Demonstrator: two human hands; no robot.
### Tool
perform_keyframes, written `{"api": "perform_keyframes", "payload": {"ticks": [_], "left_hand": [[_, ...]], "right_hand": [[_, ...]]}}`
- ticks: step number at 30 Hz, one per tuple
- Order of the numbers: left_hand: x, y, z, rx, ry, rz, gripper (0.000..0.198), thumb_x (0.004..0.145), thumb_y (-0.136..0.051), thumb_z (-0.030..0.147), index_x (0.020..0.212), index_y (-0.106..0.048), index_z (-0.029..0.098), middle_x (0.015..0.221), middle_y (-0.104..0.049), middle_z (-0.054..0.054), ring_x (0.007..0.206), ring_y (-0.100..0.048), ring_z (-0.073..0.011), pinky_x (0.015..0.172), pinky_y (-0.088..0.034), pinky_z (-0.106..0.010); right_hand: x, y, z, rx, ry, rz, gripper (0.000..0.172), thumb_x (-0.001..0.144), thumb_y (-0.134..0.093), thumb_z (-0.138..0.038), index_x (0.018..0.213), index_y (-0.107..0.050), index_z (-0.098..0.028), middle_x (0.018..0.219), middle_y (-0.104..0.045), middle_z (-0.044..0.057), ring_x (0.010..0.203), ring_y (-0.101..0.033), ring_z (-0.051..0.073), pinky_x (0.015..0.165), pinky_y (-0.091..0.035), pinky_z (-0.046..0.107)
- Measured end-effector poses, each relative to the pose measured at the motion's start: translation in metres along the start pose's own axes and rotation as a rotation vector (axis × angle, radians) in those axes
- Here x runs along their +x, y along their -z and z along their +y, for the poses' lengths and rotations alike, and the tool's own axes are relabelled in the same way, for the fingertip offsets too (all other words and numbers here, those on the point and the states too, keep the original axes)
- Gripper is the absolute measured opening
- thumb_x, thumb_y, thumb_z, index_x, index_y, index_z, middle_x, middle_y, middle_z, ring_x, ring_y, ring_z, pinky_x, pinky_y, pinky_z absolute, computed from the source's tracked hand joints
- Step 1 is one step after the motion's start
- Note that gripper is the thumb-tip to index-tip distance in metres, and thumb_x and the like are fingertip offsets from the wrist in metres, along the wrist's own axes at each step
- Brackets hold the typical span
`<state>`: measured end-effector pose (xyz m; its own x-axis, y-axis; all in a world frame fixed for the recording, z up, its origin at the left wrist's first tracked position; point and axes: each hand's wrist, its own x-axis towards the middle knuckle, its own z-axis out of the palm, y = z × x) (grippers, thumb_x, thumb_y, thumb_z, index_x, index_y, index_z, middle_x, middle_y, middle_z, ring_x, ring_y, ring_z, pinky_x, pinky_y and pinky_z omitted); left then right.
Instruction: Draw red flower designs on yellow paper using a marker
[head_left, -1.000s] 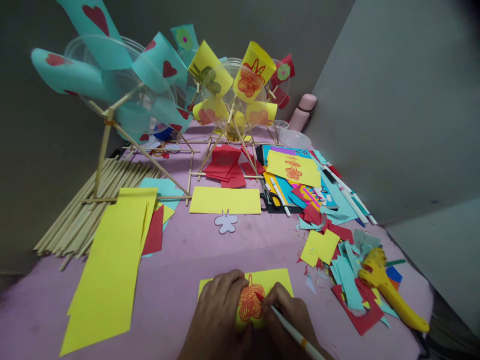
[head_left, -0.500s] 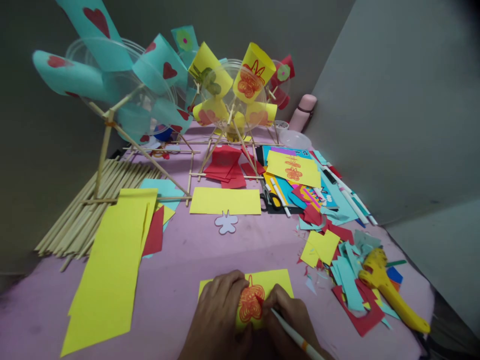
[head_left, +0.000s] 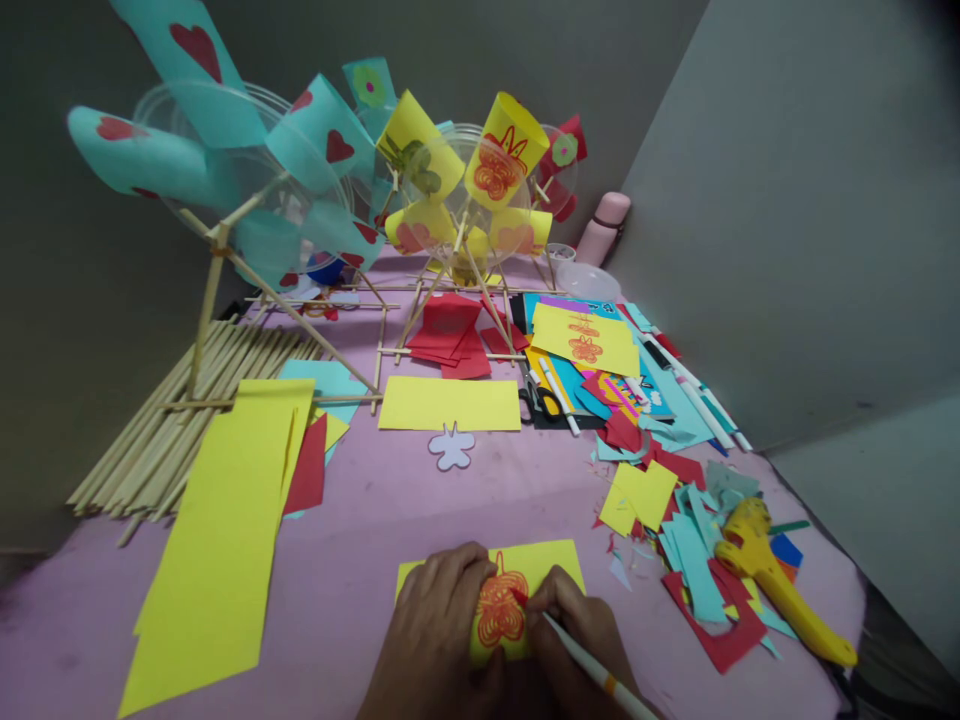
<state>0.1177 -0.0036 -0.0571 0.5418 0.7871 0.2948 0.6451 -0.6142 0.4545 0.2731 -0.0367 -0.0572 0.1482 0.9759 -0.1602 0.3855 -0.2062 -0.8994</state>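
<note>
A yellow paper strip [head_left: 555, 558] lies in front of me with an orange-red butterfly drawing [head_left: 501, 608] on it. My left hand [head_left: 442, 620] rests on the strip's left part, fingers stretched out and thumb below the drawing. In a pinch grip, my right hand [head_left: 581, 625] holds a white felt-tip marker [head_left: 596, 672] with an orange band. Its red tip touches the right side of the butterfly. Beyond the hands lies a pale butterfly-shaped cutout [head_left: 451, 448], just below another yellow strip [head_left: 450, 405].
Yellow sheets [head_left: 217, 540] and wooden sticks [head_left: 172, 430] lie left. Paper-and-stick wheels [head_left: 463, 190] stand behind red paper [head_left: 450, 335]. On the right are scissors [head_left: 541, 402], markers [head_left: 559, 395], paper scraps [head_left: 694, 560] and a yellow glue gun [head_left: 787, 590].
The marker tip stays on the butterfly's right side, with slightly more orange-red colouring in its middle. My left hand keeps its place on the paper.
</note>
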Motion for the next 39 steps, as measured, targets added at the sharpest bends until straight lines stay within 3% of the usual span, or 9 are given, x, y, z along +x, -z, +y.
{"api": "perform_keyframes", "payload": {"ticks": [9, 15, 20, 25, 29, 35, 37, 39], "left_hand": [[-0.002, -0.001, -0.002, -0.018, 0.023, -0.036, 0.052, 0.062, -0.051, 0.01, 0.113, -0.044, 0.017, 0.112, -0.056, -0.012, 0.101, -0.053, -0.0273, 0.082, -0.045, -0.041], [-0.004, -0.001, -0.003, -0.041, 0.043, -0.041, 0.053, 0.063, -0.053, 0.01, 0.115, -0.045, 0.018, 0.115, -0.054, -0.011, 0.106, -0.05, -0.0276, 0.087, -0.044, -0.043], [-0.005, 0.008, -0.007, -0.111, 0.108, 0.097, 0.032, 0.078, -0.047, 0.013, 0.108, -0.048, 0.021, 0.109, -0.056, -0.009, 0.102, -0.053, -0.024, 0.082, -0.048, -0.039], [-0.013, 0.02, -0.018, -0.048, 0.208, 0.149, 0.022, 0.087, -0.043, 0.021, 0.107, -0.053, 0.021, 0.107, -0.058, -0.008, 0.102, -0.054, -0.0235, 0.083, -0.048, -0.039], [-0.024, 0.024, -0.023, 0.118, 0.173, 0.097, 0.037, 0.081, -0.055, 0.032, 0.116, -0.052, 0.02, 0.113, -0.055, -0.01, 0.102, -0.053, -0.0278, 0.081, -0.048, -0.043], [-0.031, 0.025, -0.022, 0.175, 0.179, 0.039, 0.049, 0.076, -0.06, 0.028, 0.123, -0.047, 0.02, 0.121, -0.05, -0.012, 0.108, -0.048, -0.0298, 0.085, -0.045, -0.046], [-0.029, 0.027, -0.019, 0.166, 0.147, 0.052, 0.051, 0.077, -0.058, 0.024, 0.126, -0.045, 0.022, 0.124, -0.049, -0.011, 0.111, -0.047, -0.0286, 0.087, -0.044, -0.044], [-0.027, 0.027, -0.014, 0.154, 0.09, 0.049, 0.046, 0.079, -0.056, 0.022, 0.125, -0.047, 0.024, 0.124, -0.051, -0.009, 0.111, -0.048, -0.027, 0.087, -0.044, -0.043]], "right_hand": [[-0.002, 0.001, 0.005, 0.085, -0.004, 0.042, 0.016, 0.073, -0.046, -0.031, 0.062, -0.038, -0.024, 0.047, -0.031, -0.01, 0.043, -0.027, 0.01, 0.043, -0.021, 0.023], [0.002, 0.001, 0.014, 0.224, -0.051, 0.226, 0.014, 0.076, -0.052, -0.033, 0.068, -0.046, -0.023, 0.05, -0.037, -0.008, 0.045, -0.032, 0.011, 0.041, -0.026, 0.022], [0.009, 0.011, 0.009, 0.173, -0.039, 0.428, 0.019, 0.08, -0.056, -0.039, 0.084, -0.053, -0.02, 0.065, -0.056, -0.001, 0.057, -0.051, 0.016, 0.049, -0.041, 0.023], [0.007, 0.031, 0.005, -0.055, 0.122, 0.353, 0.02, 0.09, -0.046, -0.036, 0.094, -0.056, -0.02, 0.089, -0.064, 0.008, 0.081, -0.061, 0.022, 0.071, -0.048, 0.033], [0.005, 0.039, 0.014, -0.257, 0.302, 0.29, 0.018, 0.093, -0.041, -0.028, 0.097, -0.056, -0.02, 0.095, -0.062, 0.009, 0.091, -0.058, 0.025, 0.08, -0.046, 0.039], [0.003, 0.036, 0.021, -0.347, 0.446, 0.28, 0.018, 0.09, -0.045, -0.021, 0.105, -0.055, -0.018, 0.098, -0.061, 0.01, 0.095, -0.056, 0.026, 0.081, -0.045, 0.04], [0.0, 0.036, 0.014, -0.285, 0.479, 0.307, 0.016, 0.091, -0.044, -0.023, 0.099, -0.057, -0.018, 0.093, -0.062, 0.009, 0.09, -0.056, 0.025, 0.079, -0.044, 0.038], [-0.004, 0.034, 0.005, -0.178, 0.447, 0.249, 0.019, 0.091, -0.043, -0.027, 0.086, -0.058, -0.019, 0.08, -0.061, 0.006, 0.078, -0.058, 0.022, 0.07, -0.044, 0.033]]}}
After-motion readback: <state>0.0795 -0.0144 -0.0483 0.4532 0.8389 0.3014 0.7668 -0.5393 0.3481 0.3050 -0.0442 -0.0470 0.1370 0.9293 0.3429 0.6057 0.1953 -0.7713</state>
